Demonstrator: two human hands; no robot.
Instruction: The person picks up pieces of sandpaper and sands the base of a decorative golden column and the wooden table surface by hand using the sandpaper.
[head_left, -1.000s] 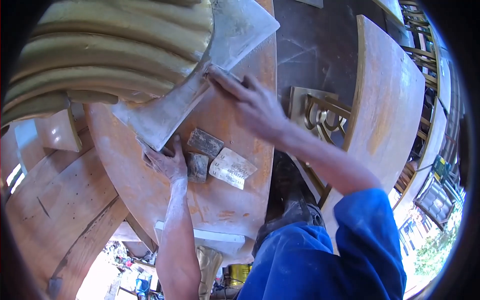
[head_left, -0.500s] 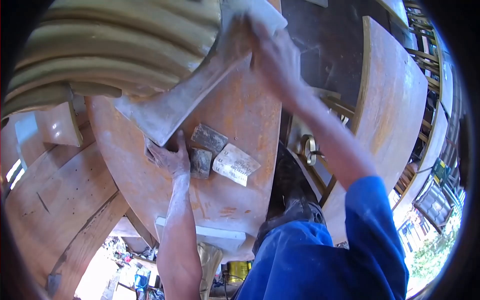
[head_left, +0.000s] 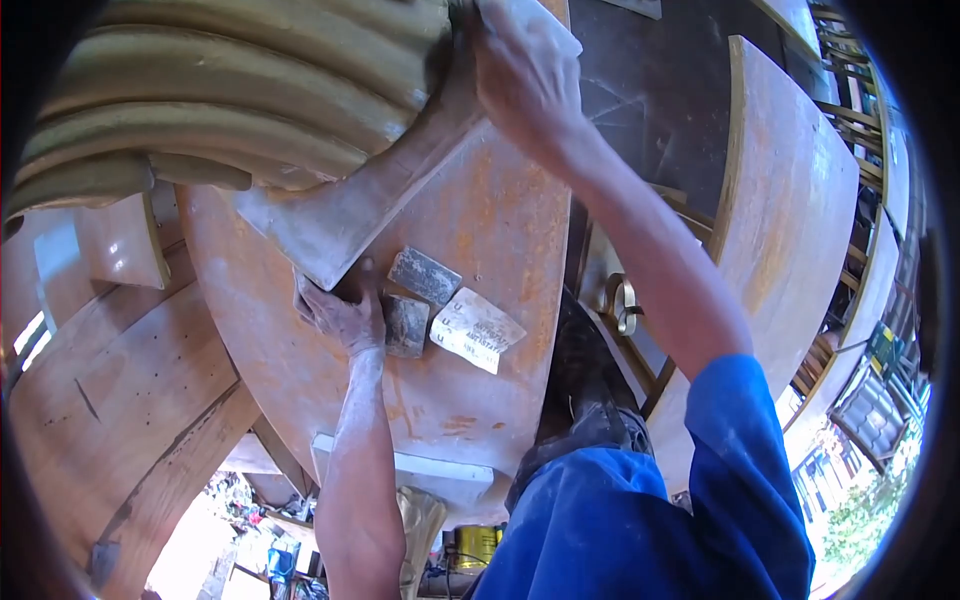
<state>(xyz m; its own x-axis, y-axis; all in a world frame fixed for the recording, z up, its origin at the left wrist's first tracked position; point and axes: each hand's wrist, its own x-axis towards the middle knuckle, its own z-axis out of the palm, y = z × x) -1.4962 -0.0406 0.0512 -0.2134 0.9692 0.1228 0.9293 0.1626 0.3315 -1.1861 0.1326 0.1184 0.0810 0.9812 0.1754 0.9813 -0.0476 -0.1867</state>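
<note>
A large carved wooden piece has a ribbed, gold-brown face (head_left: 250,75) and a pale, dusty, curved edge band (head_left: 325,230). My left hand (head_left: 345,315), coated in dust, grips this piece's lower corner, thumb and fingers around it. At the band's upper end, my right hand (head_left: 525,75) presses with bent fingers; anything under them is hidden. Beside my left hand lie two worn, dark grey rectangular pads (head_left: 426,276) and a creased piece of white paper with printed letters (head_left: 478,330), which looks like the back of sandpaper.
Everything rests on a wide, stained wooden board (head_left: 470,400). Another curved panel (head_left: 790,190) stands at right, and a drilled wooden panel (head_left: 130,400) lies at left. A white strip (head_left: 440,478) sits by the board's near edge. My blue-clad leg (head_left: 580,520) is close by.
My right hand has shifted slightly up and left along the pale band, and its motion blur is gone. My left hand keeps its grip on the corner.
</note>
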